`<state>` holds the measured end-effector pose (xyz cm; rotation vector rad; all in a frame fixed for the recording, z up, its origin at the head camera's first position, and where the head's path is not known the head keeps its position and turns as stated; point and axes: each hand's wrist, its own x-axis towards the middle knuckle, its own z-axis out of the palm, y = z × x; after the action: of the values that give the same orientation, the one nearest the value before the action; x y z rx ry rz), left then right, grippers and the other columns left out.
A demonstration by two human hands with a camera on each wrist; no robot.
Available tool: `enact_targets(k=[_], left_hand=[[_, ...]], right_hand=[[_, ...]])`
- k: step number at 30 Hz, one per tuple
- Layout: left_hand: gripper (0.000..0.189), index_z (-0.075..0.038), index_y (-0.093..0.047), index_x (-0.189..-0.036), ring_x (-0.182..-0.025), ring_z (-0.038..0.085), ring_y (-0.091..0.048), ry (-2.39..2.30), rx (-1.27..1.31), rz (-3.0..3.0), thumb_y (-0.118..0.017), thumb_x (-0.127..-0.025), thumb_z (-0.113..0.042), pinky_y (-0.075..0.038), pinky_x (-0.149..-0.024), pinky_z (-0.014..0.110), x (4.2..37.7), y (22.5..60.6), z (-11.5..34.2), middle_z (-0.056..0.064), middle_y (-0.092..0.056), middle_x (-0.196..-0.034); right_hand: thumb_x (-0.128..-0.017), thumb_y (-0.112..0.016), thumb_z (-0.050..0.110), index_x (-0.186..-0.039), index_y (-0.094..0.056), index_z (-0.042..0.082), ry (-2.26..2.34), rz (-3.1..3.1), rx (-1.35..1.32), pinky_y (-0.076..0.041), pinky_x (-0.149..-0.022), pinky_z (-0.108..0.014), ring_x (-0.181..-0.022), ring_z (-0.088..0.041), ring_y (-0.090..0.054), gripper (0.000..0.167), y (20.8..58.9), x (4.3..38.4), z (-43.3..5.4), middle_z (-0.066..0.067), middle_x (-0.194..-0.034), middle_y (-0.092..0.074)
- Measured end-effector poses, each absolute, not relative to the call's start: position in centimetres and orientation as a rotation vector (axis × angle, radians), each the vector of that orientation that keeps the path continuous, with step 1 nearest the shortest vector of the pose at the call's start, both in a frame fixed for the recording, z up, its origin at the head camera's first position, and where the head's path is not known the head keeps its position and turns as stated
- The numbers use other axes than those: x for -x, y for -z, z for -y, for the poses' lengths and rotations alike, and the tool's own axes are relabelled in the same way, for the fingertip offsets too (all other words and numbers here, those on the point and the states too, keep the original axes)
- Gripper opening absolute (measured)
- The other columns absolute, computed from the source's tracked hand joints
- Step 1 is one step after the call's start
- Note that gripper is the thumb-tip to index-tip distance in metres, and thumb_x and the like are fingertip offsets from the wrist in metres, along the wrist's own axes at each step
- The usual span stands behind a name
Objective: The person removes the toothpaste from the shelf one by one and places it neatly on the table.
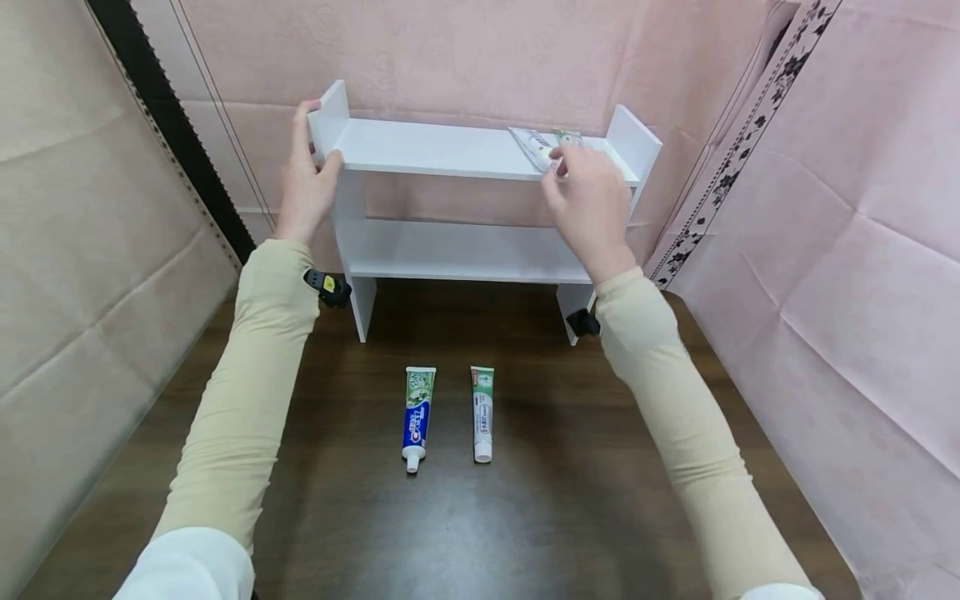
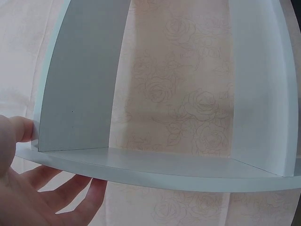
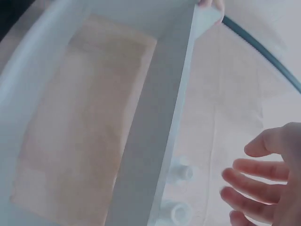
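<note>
Four tubes in view. Two lie side by side on the desk (image 1: 337, 500), apart from each other, in front of a white shelf unit (image 1: 427, 148): blue-and-green tube (image 1: 417, 412) at left, green-and-white tube (image 1: 483, 412) at right, both with white caps toward the person. Two more lie at the right end of the unit's top shelf: a pale tube (image 1: 531, 147) and a greenish tube (image 1: 567, 137), the latter partly hidden by the right hand (image 1: 592, 196) in the head view. Right wrist view: two white caps jut past the shelf's front edge.

Left hand (image 1: 306, 187): grip closed about the unit's left side panel (image 1: 330, 121), thumb at the front, fingers around the outer face. Right hand: grip spread, fingers slightly bent, holding nothing; near the two shelved tubes, gap visible between fingertips and caps.

Pale pink cloth (image 1: 487, 58) hangs behind the unit.
</note>
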<state>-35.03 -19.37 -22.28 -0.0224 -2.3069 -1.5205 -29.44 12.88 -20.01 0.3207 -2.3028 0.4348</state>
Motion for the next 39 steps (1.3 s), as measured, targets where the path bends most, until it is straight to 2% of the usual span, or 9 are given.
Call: enact_targets(k=[4, 7, 11, 16, 25, 34, 36, 39], left_hand=[[0.059, -0.058, -0.012, -0.143, -0.136, 0.020, -0.038, 1.511, 0.025, 2.305, -0.036, -0.101, -0.025, -0.038, -0.106, 0.049, 35.1, 22.3, 19.4, -0.006, -0.024, -0.160], [0.058, -0.057, -0.012, -0.144, -0.134, 0.020, -0.040, 1.498, 0.032, 2.306, -0.036, -0.101, -0.025, -0.039, -0.105, 0.049, 35.1, 22.3, 19.4, -0.004, -0.025, -0.159], [0.058, -0.055, -0.013, -0.145, -0.130, 0.020, -0.042, 1.489, 0.049, 2.304, -0.036, -0.101, -0.025, -0.041, -0.103, 0.048, 35.1, 22.4, 19.2, -0.002, -0.027, -0.159], [0.059, -0.055, -0.012, -0.145, -0.131, 0.020, -0.041, 1.497, 0.055, 2.295, -0.036, -0.101, -0.025, -0.041, -0.103, 0.047, 35.2, 22.6, 19.1, -0.003, -0.026, -0.159], [0.058, -0.056, -0.012, -0.145, -0.132, 0.021, -0.040, 1.503, 0.055, 2.291, -0.036, -0.101, -0.025, -0.040, -0.104, 0.048, 35.1, 22.8, 19.3, -0.003, -0.026, -0.159], [0.058, -0.056, -0.012, -0.145, -0.135, 0.020, -0.039, 1.495, 0.048, 2.287, -0.037, -0.101, -0.026, -0.039, -0.106, 0.048, 35.0, 22.4, 19.5, -0.005, -0.025, -0.159], [0.058, -0.056, -0.012, -0.144, -0.137, 0.021, -0.039, 1.495, 0.042, 2.294, -0.037, -0.101, -0.026, -0.038, -0.106, 0.048, 34.9, 22.4, 19.5, -0.006, -0.024, -0.160], [0.058, -0.057, -0.011, -0.144, -0.139, 0.022, -0.037, 1.502, 0.037, 2.302, -0.036, -0.101, -0.026, -0.038, -0.107, 0.049, 34.8, 22.4, 19.5, -0.007, -0.022, -0.160]], right_hand=[[-0.096, -0.050, 0.023, -0.133, -0.055, 0.008, -0.409, 2.396, -0.292, -0.038, -0.094, -0.043, -0.116, -0.031, -0.052, 0.040, 18.6, 31.3, -12.9, -0.013, -0.126, -0.061], [-0.098, -0.048, 0.027, -0.142, -0.047, 0.011, -0.393, 2.484, -0.261, -0.032, -0.101, -0.044, -0.127, -0.031, -0.043, 0.046, 18.3, 32.5, -12.9, -0.013, -0.139, -0.052], [-0.099, -0.046, 0.033, -0.145, -0.043, 0.013, -0.375, 2.546, -0.225, -0.028, -0.104, -0.044, -0.131, -0.030, -0.039, 0.050, 18.5, 33.8, -13.0, -0.012, -0.142, -0.049], [-0.100, -0.042, 0.038, -0.141, -0.050, 0.012, -0.333, 2.597, -0.204, -0.025, -0.105, -0.044, -0.132, -0.030, -0.038, 0.049, 18.6, 34.9, -13.2, -0.012, -0.142, -0.049], [-0.098, -0.049, 0.035, -0.123, -0.060, 0.007, -0.348, 2.502, -0.256, -0.025, -0.103, -0.044, -0.122, -0.031, -0.042, 0.040, 19.8, 34.8, -12.5, -0.015, -0.129, -0.055], [-0.094, -0.050, 0.029, -0.113, -0.056, 0.006, -0.307, 2.387, -0.329, -0.032, -0.088, -0.043, -0.102, -0.034, -0.044, 0.031, 21.0, 33.1, -11.2, -0.019, -0.105, -0.052], [-0.094, -0.049, 0.029, -0.115, -0.054, 0.006, -0.293, 2.392, -0.327, -0.034, -0.087, -0.043, -0.098, -0.035, -0.046, 0.032, 21.2, 32.8, -11.0, -0.019, -0.100, -0.052], [-0.096, -0.047, 0.031, -0.126, -0.049, 0.006, -0.270, 2.440, -0.304, -0.038, -0.084, -0.044, -0.089, -0.035, -0.051, 0.039, 21.6, 32.5, -10.9, -0.019, -0.093, -0.058]])
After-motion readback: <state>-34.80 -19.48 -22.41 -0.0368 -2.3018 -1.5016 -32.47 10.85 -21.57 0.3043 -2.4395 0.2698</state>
